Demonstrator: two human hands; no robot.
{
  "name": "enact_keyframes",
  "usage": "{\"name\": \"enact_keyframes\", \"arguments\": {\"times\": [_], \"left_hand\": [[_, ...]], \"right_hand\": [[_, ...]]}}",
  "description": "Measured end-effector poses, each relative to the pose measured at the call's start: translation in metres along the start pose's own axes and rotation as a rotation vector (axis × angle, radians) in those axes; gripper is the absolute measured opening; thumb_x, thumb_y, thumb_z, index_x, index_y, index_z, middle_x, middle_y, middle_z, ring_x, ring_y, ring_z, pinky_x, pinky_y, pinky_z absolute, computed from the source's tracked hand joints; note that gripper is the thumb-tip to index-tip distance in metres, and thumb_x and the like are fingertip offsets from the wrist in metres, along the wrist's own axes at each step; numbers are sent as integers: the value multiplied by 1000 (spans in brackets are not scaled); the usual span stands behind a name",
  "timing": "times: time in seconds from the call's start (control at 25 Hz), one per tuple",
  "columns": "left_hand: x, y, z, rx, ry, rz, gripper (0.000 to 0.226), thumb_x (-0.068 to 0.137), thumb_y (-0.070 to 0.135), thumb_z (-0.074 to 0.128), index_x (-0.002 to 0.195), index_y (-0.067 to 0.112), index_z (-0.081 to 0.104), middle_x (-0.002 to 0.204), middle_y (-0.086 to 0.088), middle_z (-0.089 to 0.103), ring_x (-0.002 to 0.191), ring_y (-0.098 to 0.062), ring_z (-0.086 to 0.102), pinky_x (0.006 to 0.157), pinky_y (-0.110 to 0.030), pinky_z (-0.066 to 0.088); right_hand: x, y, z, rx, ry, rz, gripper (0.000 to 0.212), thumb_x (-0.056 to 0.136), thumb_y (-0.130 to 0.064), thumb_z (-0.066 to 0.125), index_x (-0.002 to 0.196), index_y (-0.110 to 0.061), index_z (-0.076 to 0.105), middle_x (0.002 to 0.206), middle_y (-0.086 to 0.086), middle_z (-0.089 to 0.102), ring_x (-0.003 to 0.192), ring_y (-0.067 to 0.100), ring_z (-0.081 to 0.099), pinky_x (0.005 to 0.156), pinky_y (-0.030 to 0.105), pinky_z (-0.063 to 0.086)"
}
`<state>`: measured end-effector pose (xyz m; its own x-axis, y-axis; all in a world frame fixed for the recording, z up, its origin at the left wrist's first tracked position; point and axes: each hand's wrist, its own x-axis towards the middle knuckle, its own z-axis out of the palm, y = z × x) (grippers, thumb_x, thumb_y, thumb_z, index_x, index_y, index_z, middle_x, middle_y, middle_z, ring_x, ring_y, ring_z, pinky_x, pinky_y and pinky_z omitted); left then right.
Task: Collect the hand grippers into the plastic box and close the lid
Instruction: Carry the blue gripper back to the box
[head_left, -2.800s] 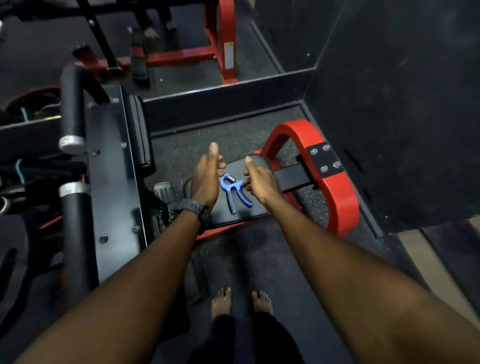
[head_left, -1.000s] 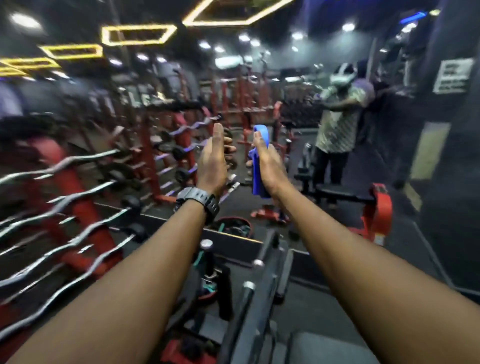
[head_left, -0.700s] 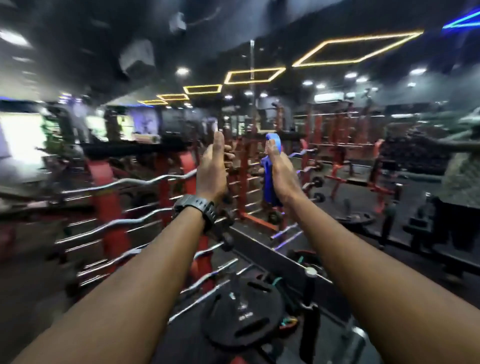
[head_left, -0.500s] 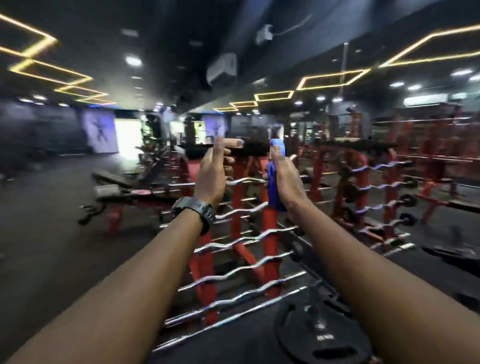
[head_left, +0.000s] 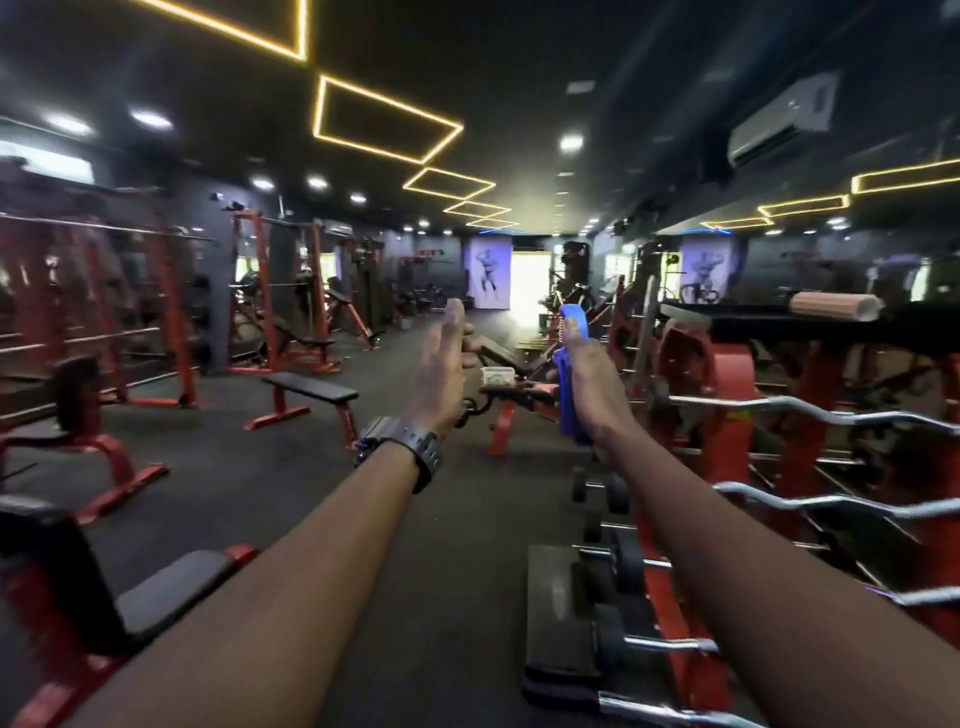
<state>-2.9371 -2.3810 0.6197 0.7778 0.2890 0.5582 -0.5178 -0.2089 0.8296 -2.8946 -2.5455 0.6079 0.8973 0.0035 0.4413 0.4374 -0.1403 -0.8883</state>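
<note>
Both my arms are stretched out ahead at chest height. My right hand (head_left: 589, 384) grips a blue hand gripper (head_left: 569, 387), held upright with its top loop above my thumb. My left hand (head_left: 441, 374), with a black watch on the wrist, is held up edge-on beside it, index finger straight and the other fingers loosely curled, holding nothing. A gap of open air separates the two hands. The plastic box is not in view.
A dark gym floor runs ahead between red benches (head_left: 306, 400) and racks on the left and a red rack of curl bars (head_left: 810, 415) on the right. A bench with a small pale object (head_left: 497, 375) stands just beyond my hands.
I picked the blue hand gripper up off the black pad with my right hand and raised both arms. My view has swung left across the barbell rack to the long gym aisle.
</note>
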Motion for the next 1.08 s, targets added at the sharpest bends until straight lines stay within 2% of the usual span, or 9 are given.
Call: {"name": "enact_keyframes", "arguments": {"times": [0.16, 0.32, 0.4, 0.48, 0.6, 0.72, 0.76, 0.88, 1.08], "left_hand": [[72, -46, -24, 29, -13, 23, 65, 83, 67, 23, 104, 14, 55, 97, -8, 57, 86, -20, 53, 74, -29, 43], [163, -87, -40, 37, 38, 38, 67, 82, 71, 23, 104, 17, 56, 97, -4, 58, 88, -21, 53, 75, -30, 45], [200, -110, -45, 79, 43, 44, 78, 76, 79, 22, 108, 16, 57, 100, -3, 60, 92, -20, 57, 84, -38, 49], [242, -144, -49, 129, 24, 55, 94, 70, 88, 20, 116, 14, 56, 105, -3, 61, 97, -19, 59, 93, -46, 48], [308, -203, -61, 139, -18, 113, 119, 53, 102, 20, 117, 9, 56, 103, -1, 59, 92, -12, 59, 88, -36, 47], [390, -257, -77, 85, -36, 112, 120, 51, 102, 23, 120, 9, 55, 102, -2, 59, 89, -10, 57, 85, -29, 47], [421, -273, -82, 50, -50, 96, 112, 62, 96, 24, 122, 7, 54, 101, -2, 59, 89, -11, 57, 83, -29, 47], [515, -322, -87, -41, -71, 63, 55, 100, 51, 23, 110, 5, 51, 90, -1, 54, 80, -12, 50, 69, -18, 45], [631, -406, -62, -96, -36, 35, 49, 104, 43, 22, 111, 6, 54, 100, -12, 57, 86, -18, 52, 73, -27, 42]], "right_hand": [[77, 39, 53, 40, 0, -29, 57, 86, -78, 38, 90, -25, 59, 88, 3, 70, 80, 21, 65, 82, 42, 48], [167, 78, 101, 70, 12, 13, 48, 93, -71, 43, 98, -26, 59, 106, 13, 72, 102, 35, 67, 97, 53, 50], [206, 93, 125, 79, 10, 28, 46, 93, -72, 44, 94, -28, 58, 109, 14, 71, 105, 37, 66, 99, 56, 49], [251, 112, 156, 77, 9, 32, 59, 87, -79, 42, 101, -23, 59, 112, 14, 70, 108, 37, 66, 101, 58, 47], [318, 145, 210, 68, 26, 41, 80, 76, -88, 39, 108, -19, 61, 106, 8, 73, 102, 31, 69, 100, 57, 48], [385, 176, 258, 76, 78, 44, 65, 84, -80, 44, 100, -20, 63, 100, 6, 74, 92, 25, 71, 96, 53, 52], [409, 184, 272, 76, 96, 46, 59, 88, -77, 45, 97, -21, 62, 98, 7, 74, 91, 24, 71, 93, 52, 53], [485, 207, 310, 104, 126, 59, 48, 92, -72, 44, 96, -27, 60, 98, 7, 72, 85, 20, 70, 74, 39, 55], [605, 262, 351, 108, 138, 28, 50, 87, -75, 46, 98, -29, 61, 94, 4, 72, 89, 21, 67, 88, 45, 51]]}}
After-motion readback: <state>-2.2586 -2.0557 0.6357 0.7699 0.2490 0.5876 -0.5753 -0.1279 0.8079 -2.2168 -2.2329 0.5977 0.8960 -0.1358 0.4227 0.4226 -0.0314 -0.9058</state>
